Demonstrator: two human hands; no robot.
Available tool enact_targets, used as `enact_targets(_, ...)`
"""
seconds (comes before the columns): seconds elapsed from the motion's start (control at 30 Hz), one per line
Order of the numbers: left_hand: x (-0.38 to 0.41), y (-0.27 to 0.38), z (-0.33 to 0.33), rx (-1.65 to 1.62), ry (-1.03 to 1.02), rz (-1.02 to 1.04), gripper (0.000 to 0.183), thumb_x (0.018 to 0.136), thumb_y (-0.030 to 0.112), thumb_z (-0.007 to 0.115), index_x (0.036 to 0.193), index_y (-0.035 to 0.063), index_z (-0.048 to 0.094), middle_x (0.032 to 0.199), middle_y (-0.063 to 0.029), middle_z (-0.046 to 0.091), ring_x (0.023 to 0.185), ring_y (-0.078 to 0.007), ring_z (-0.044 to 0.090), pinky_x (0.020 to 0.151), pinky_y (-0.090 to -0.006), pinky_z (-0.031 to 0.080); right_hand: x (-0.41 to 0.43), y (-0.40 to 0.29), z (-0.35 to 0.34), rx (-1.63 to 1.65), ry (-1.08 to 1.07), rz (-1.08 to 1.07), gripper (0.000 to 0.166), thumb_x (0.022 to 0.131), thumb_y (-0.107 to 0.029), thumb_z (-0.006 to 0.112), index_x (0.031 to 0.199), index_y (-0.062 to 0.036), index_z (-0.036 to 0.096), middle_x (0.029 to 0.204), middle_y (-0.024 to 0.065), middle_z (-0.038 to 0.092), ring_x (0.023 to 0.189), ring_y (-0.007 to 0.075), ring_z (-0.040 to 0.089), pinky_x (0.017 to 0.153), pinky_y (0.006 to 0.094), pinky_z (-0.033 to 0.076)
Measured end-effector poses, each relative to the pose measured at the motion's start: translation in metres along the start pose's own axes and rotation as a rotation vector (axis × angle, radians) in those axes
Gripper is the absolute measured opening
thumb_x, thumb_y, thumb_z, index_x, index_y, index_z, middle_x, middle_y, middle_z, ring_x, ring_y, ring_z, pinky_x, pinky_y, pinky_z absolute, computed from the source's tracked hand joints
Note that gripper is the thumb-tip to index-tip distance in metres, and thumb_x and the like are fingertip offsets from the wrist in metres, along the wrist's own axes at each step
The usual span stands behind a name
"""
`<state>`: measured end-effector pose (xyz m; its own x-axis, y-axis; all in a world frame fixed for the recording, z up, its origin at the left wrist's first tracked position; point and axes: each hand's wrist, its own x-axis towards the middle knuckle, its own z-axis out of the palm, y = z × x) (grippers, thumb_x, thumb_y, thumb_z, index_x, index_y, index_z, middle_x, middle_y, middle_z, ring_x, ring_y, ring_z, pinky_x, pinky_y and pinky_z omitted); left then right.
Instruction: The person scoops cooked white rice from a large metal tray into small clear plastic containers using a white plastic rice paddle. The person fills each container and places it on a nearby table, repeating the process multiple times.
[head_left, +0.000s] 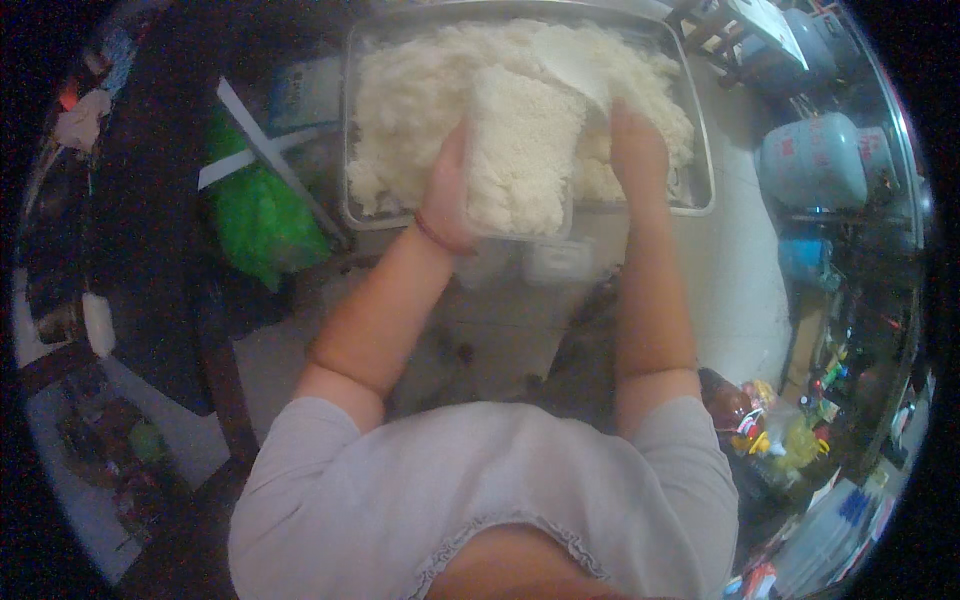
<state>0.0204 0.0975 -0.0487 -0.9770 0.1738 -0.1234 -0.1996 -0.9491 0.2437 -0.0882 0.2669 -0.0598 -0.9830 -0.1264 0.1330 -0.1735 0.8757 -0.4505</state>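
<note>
My left hand (448, 187), with a band around the wrist, grips the left side of a clear plastic container (568, 225). White, crumbly, rice-like grains (521, 150) fill it to the top. My right hand (641, 146), slightly blurred, holds a white scoop or paddle (577, 71) just beyond the container's upper right corner. Beneath both hands lies a large rectangular metal tray (709, 180) heaped with the same white grains (405, 97). The container hides the tray's near middle. I cannot tell whether the scoop touches the grains.
Smaller clear plastic containers (559, 259) sit below the tray's near edge. To the left are a green plastic bag (262, 217) and crossed white strips (262, 142). A gas cylinder (814, 161) stands at right, above bags of mixed items (772, 435).
</note>
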Motion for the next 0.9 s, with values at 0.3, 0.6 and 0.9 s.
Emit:
enact_targets(0.3,-0.001,0.008,-0.012,-0.095,-0.019,-0.059,0.052,0.086,0.039,0.033,0.123,0.0033,0.037,0.122,-0.0131,0.043,0.11,-0.029,0.045,0.092,-0.0405,0.037,-0.023,-0.052,-0.046,-0.083,-0.26,-0.147,0.046,0.085,-0.044,0.037,0.085,-0.0038,0.06,0.079,0.0186,0.059,0.075,0.0359,0.055,0.067,0.0422,0.042)
enact_targets(0.6,-0.007,0.004,0.018,0.136,0.04,0.115,0.059,0.085,0.047,0.031,0.127,0.0052,0.032,0.127,-0.0137,0.039,0.115,-0.0296,0.04,0.095,-0.044,0.032,-0.007,0.012,-0.016,0.321,-0.152,0.02,0.05,0.087,-0.044,0.032,0.082,-0.003,0.059,0.077,0.02,0.058,0.073,0.0359,0.055,0.066,0.0422,0.042)
enact_targets(0.9,-0.005,0.001,0.024,-0.009,-0.108,0.026,0.056,0.087,0.043,0.031,0.128,0.0047,0.03,0.127,-0.013,0.038,0.115,-0.0294,0.04,0.096,-0.0426,0.032,0.001,0.038,0.008,0.309,-0.062,0.182,0.054,0.087,-0.045,0.031,0.08,-0.0003,0.06,0.079,0.021,0.059,0.076,0.0373,0.055,0.069,0.0429,0.042)
